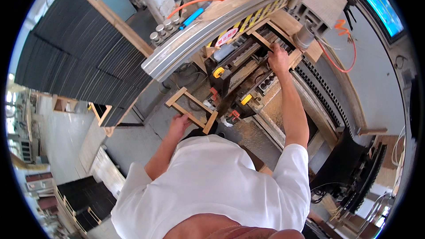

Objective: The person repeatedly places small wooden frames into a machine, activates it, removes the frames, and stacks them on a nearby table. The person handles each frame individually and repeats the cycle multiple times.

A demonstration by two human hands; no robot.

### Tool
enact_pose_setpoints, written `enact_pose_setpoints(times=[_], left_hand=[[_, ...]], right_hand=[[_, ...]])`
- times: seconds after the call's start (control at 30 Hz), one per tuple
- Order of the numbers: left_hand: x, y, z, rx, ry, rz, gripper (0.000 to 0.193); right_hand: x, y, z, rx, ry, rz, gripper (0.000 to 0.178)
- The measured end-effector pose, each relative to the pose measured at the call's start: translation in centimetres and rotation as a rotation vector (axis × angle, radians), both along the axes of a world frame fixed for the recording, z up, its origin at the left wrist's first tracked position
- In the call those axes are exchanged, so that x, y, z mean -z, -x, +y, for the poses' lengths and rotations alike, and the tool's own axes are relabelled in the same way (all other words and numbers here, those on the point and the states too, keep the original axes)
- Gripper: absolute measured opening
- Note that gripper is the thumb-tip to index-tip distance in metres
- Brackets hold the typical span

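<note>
A long metal rail is set slantwise above the far edge of the machine, with a yellow-and-black striped strip fixed along it. A metal cylinder is mounted just beside the right hand, by the machine's far right corner, where free room is narrowed. Two yellow knobs are seen on the machine, and sawdust is strewn over its near part. To the left, dark slats are stacked behind a wooden strip; a lit screen is mounted at the far right.

The wooden frame is held tilted in the air, off the machine's near left corner, by the left hand, whose fingers are closed on its near long bar. It is a narrow, open rectangle of pale wood, with darker faces on its outer sides. A second frame is placed near the machine's far edge. It is touched by the bent fingers of the right hand; whether it is gripped cannot be told.
</note>
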State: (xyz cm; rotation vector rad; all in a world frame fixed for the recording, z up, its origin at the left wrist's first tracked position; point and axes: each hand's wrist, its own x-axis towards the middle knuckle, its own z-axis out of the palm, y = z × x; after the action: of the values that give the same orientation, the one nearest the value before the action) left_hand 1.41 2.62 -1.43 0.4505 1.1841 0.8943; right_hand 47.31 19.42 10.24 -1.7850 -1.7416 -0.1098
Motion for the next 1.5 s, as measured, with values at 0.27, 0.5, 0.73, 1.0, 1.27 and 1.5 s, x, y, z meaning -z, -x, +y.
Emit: enact_pose_setpoints(times=[0.27, 0.5, 0.73, 1.0, 1.27, 1.5], left_hand=[[0.4, 2.1, -1.0, -0.09, -0.025, 0.129, 0.027], [0.0, 8.9, -5.2, -0.388, -0.068, 0.228, 0.027], [-2.5, 24.6, -11.6, -0.65, -0.159, 0.267, 0.03], [-4.9, 47.3, -9.0, -0.896, -0.237, 0.355, 0.032], [-1.4, 61.0, 5.2, -0.816, -0.186, 0.413, 0.032], [1.9, 59.9, 10.6, -0.447, -0.169, 1.117, 0.041]], right_hand=[[0.0, 0.3, 0.3, -0.014, -0.008, 0.01, 0.027], [1.7, -0.7, 1.1, 0.003, 0.092, -0.08, 0.03], [0.9, -0.1, 0.7, 0.105, 0.121, -0.251, 0.03], [-4.3, 10.0, -3.1, 0.148, -0.261, -0.147, 0.021], [-6.8, 30.8, -12.2, -0.134, -0.282, 0.239, 0.012], [-1.4, 35.1, -17.1, -0.106, -0.007, 0.296, 0.014]])
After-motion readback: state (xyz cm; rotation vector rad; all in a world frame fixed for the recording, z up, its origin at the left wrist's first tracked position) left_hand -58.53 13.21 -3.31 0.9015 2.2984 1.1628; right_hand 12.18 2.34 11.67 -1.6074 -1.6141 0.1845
